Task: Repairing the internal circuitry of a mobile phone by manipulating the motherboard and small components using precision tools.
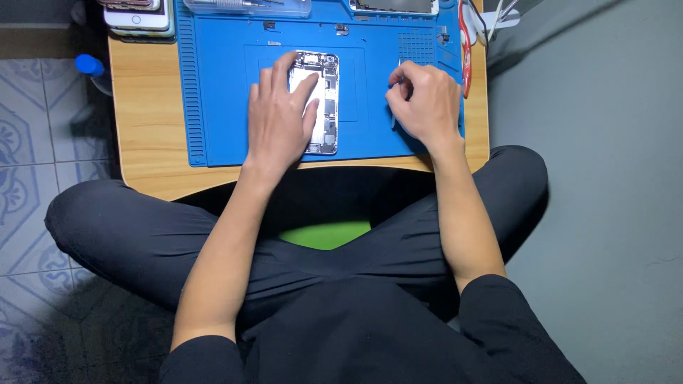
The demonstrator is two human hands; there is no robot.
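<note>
Your left hand (279, 117) lies flat and open on the opened phone (319, 102), which sits mid-mat on the blue mat (220, 107). At three o'clock from it, your right hand (423, 99) is closed, pinching a thin tool (397, 78). At twelve o'clock, another phone (393, 6) lies at the tabletop (146, 107) edge.

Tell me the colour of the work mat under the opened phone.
Blue rubbery work mat, clearest in the head view.
</note>
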